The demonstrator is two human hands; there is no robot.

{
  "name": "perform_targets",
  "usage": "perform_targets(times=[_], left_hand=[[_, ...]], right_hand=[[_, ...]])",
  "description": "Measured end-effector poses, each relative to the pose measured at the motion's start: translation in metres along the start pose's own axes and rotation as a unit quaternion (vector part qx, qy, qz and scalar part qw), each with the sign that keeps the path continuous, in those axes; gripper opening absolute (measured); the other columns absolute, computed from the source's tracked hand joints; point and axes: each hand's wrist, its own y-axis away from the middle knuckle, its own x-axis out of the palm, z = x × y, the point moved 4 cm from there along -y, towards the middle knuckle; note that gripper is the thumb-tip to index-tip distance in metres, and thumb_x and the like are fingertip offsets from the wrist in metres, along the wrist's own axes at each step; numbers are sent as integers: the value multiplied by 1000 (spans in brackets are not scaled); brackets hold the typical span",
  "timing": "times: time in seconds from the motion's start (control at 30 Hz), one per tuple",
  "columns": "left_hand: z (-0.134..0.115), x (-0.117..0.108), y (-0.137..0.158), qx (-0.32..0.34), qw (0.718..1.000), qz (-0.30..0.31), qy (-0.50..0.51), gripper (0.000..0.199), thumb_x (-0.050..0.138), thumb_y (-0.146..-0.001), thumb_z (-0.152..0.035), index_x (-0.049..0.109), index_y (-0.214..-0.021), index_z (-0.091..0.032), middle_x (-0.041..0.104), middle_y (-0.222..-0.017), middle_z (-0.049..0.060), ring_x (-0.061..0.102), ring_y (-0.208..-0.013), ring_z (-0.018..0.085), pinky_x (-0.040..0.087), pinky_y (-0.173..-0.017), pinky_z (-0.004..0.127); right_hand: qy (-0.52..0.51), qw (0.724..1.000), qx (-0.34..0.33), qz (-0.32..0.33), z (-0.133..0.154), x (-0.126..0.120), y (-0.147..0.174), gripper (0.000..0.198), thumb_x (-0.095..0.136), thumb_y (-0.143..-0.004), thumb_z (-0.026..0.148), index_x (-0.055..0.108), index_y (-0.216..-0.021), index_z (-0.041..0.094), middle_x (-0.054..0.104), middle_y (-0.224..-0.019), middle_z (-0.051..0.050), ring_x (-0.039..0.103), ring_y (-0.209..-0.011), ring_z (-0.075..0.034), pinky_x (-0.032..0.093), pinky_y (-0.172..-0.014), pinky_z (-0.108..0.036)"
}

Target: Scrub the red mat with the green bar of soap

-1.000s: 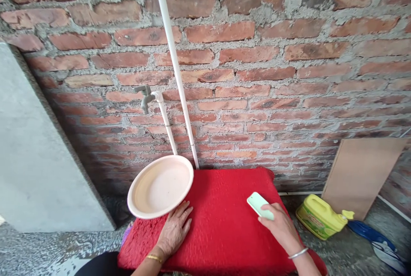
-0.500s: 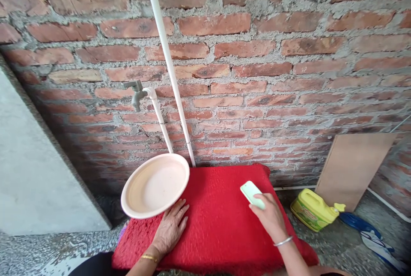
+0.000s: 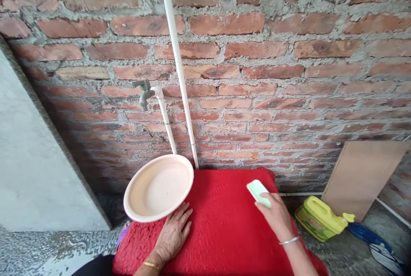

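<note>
My right hand (image 3: 274, 214) is closed around a pale green scrub brush (image 3: 257, 188), held against the red cloth. Its back faces up and its bristle side is hidden. The thick, fluffy red cloth (image 3: 221, 233) lies spread over a low surface. My left hand (image 3: 175, 233) rests flat on the cloth, fingers stretched out, their tips close to the rim of a pinkish-white basin (image 3: 160, 188). Whether those fingers touch the basin I cannot tell. The basin sits at the cloth's far left corner and looks wet inside.
A grey tap (image 3: 143, 91) on a white pipe (image 3: 167, 121) sticks out above the basin, before a brick wall (image 3: 226, 23). At left stands a pale slab (image 3: 41, 160). To the right are a yellow jug (image 3: 323, 220), a leaning board (image 3: 366, 173) and slippers (image 3: 374, 237) on the floor.
The view has shifted slightly, so most things sit a little farther right. Both hands keep nearly the same places on the cloth, and the right still holds the scrub brush.
</note>
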Motion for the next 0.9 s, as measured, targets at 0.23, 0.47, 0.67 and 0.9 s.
perform_targets(times=[0.23,0.47,0.67,0.9], left_hand=[[4,3,2,9,1000,-15,-4,38,53,-91,-28,65,-127,-32,63,-137,2,58,-126,24,51,-106,42],[1,0,0,9,1000,2,2,37,50,-94,-30,65,-127,-29,63,-138,4,56,-129,24,48,-109,44],[0,-1,-3,11,1000,4,-3,37,50,-93,-29,67,-126,-29,63,-137,4,57,-128,24,47,-109,43],[1,-1,-4,10,1000,14,-21,38,50,-93,-29,67,-127,-29,64,-136,4,57,-128,24,47,-109,44]], right_hand=[[25,998,15,50,11,16,-30,30,66,-75,36,75,-102,29,64,-98,-3,66,-86,-19,48,-82,-29],[92,983,160,-16,-107,-61,-5,46,55,-79,49,73,-111,23,63,-96,-10,64,-88,-27,48,-82,-39],[-83,994,64,-10,-50,-21,19,37,58,-72,50,74,-95,26,62,-95,-4,63,-88,-22,49,-85,-33],[7,998,35,51,-38,-9,14,35,59,-76,42,74,-103,25,63,-98,-7,65,-84,-22,50,-82,-33]])
